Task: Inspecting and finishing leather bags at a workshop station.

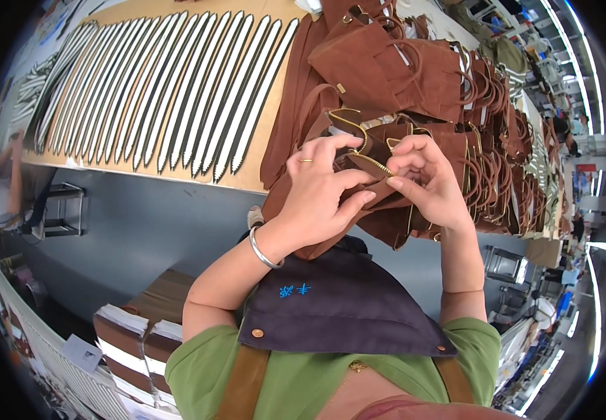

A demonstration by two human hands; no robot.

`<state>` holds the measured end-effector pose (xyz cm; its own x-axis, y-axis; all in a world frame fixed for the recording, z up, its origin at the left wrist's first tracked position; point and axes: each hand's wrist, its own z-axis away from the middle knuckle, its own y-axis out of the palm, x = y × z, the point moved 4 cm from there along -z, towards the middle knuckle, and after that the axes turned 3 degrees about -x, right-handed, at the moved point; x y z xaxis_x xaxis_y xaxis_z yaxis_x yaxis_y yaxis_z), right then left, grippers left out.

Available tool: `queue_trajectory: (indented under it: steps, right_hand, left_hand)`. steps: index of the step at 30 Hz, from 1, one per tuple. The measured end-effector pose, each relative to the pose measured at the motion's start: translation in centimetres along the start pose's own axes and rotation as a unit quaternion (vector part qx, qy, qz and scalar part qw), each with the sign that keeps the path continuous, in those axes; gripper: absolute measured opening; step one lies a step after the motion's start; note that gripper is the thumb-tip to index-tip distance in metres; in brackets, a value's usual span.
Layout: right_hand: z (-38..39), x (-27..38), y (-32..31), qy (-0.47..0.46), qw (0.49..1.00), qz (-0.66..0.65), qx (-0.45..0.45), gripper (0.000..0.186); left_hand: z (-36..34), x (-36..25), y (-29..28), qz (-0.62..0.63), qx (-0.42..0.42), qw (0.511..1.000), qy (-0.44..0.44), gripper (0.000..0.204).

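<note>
Both of my hands are raised in front of my chest on a brown suede bag (380, 203) with a gold zipper (373, 163). My left hand (320, 189), with a ring and a silver bangle, pinches the bag's top edge beside the zipper. My right hand (425, 178) grips the same edge from the other side, fingertips at the zipper's end. The bag's lower part hangs below my hands over my dark apron (338, 301).
A pile of matching brown suede bags (415, 70) lies on the worktable (275, 147) beyond my hands. Rows of long black-and-white strips (170, 84) cover the table's left part. Stacked brown and white sheets (135, 336) sit low at my left. Another person stands at far left.
</note>
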<state>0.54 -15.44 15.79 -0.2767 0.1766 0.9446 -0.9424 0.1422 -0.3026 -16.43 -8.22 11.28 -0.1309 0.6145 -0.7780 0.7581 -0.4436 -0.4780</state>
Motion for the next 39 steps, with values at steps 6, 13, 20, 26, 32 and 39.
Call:
queue_trajectory:
  steps: [6, 13, 20, 26, 32, 39]
  right_hand:
    - [0.4, 0.0, -0.1, 0.001, 1.0, -0.016, 0.008, 0.037]
    - [-0.2, 0.4, 0.4, 0.033, 0.999, -0.005, 0.021, 0.034]
    - [-1.0, -0.1, 0.7, -0.001, 1.0, 0.0, 0.006, 0.039]
    - [-1.3, 0.0, -0.1, 0.046, 0.995, 0.018, 0.091, 0.043]
    - [-2.7, 2.2, -3.3, -0.111, 0.981, -0.031, 0.156, 0.035]
    - [-2.5, -1.8, -6.0, -0.078, 0.979, 0.019, 0.19, 0.023]
  left_hand:
    - [0.5, 0.1, 1.3, 0.131, 0.003, 0.989, -0.073, 0.011]
    - [0.7, -0.1, 2.0, 0.152, -0.068, 0.984, -0.066, 0.011]
    - [0.5, 0.5, 1.8, 0.125, -0.043, 0.99, -0.049, 0.01]
    - [-3.3, 6.3, -2.9, -0.016, 0.02, 0.999, -0.033, 0.044]
    - [-6.2, 5.4, -1.7, -0.072, 0.233, 0.968, 0.06, 0.037]
    - [-6.7, 6.4, 0.5, 0.04, 0.299, 0.951, 0.063, 0.009]
